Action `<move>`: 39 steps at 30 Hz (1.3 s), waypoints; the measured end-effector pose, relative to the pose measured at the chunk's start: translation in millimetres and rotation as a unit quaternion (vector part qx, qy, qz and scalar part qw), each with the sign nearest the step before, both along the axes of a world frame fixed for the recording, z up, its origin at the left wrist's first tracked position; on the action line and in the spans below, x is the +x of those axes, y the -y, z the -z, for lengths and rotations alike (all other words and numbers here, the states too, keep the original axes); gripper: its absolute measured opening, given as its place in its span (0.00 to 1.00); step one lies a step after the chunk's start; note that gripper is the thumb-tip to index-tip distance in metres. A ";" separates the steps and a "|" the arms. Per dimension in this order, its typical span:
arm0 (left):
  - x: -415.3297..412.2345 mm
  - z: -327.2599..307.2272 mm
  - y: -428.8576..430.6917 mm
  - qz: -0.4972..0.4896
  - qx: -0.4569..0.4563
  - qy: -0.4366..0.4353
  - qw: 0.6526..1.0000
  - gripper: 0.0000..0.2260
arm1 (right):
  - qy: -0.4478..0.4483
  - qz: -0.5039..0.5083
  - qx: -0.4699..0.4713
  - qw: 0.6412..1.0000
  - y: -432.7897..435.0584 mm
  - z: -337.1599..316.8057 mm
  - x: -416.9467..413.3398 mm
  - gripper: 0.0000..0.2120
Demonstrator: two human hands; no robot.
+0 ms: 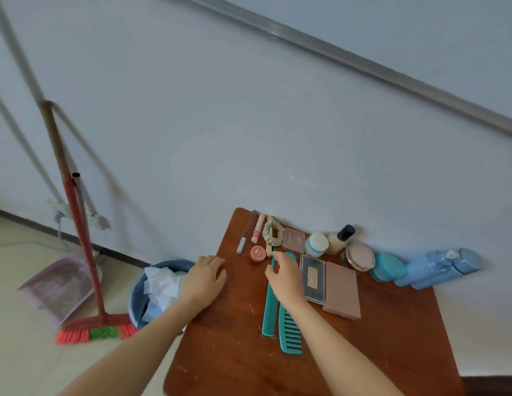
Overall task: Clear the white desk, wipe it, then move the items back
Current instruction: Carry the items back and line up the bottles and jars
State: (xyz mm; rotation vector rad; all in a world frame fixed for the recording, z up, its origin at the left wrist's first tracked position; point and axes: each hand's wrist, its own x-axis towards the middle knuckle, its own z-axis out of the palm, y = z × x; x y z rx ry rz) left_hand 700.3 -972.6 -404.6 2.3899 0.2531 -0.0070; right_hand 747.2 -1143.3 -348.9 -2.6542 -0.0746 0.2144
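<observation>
Combs [289, 335] on brown desk [235, 352] — left hand [205, 278] flat, right hand [286, 277] relaxed above, case label [313, 277] unreadable

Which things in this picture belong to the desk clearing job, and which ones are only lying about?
Job: teal combs, pink palette, black case, scrunchie, red tin, blue bottles, all on the brown table; left hand, right hand.
Lying about: broom, dustpan, bin with paper.
</observation>
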 end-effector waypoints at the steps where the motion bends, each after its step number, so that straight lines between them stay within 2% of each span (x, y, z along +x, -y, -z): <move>1: -0.6 1.8 0.8 -0.001 0.010 0.000 1.000 0.15 | 0.009 -0.008 0.006 1.000 -2.3 -0.3 12.3 0.16; 7: -10.0 13.6 9.1 -0.006 0.044 -0.018 0.999 0.16 | 0.053 -0.051 -0.002 0.997 -15.5 1.9 80.5 0.13; 12: -7.0 12.5 9.8 -0.037 0.027 -0.013 0.999 0.15 | 0.026 -0.087 -0.093 0.992 -18.7 11.1 102.5 0.23; 17: 5.2 5.1 8.5 -0.082 0.010 0.014 0.996 0.13 | 0.026 -0.105 -0.114 0.988 -24.6 20.1 105.8 0.29; 21: 24.1 -4.1 13.1 -0.123 0.005 0.009 0.992 0.12 | 0.054 -0.085 -0.070 0.992 -24.1 22.5 103.6 0.25; 25: 53.5 -17.0 28.6 -0.140 0.015 0.015 0.990 0.12 | 0.077 -0.059 0.006 0.995 -11.9 16.5 99.3 0.25; 29: 97.0 -27.1 47.5 -0.126 0.042 -0.007 0.991 0.16 | 0.111 -0.050 0.043 0.992 7.1 7.4 92.5 0.22; 33: 127.8 -27.1 62.1 -0.095 0.096 -0.058 0.989 0.20 | 0.096 -0.050 0.088 0.990 21.9 4.7 85.5 0.19; 39: 135.4 -18.9 59.8 -0.113 0.059 -0.065 0.990 0.14 | 0.088 -0.048 0.129 0.987 27.8 6.2 80.4 0.19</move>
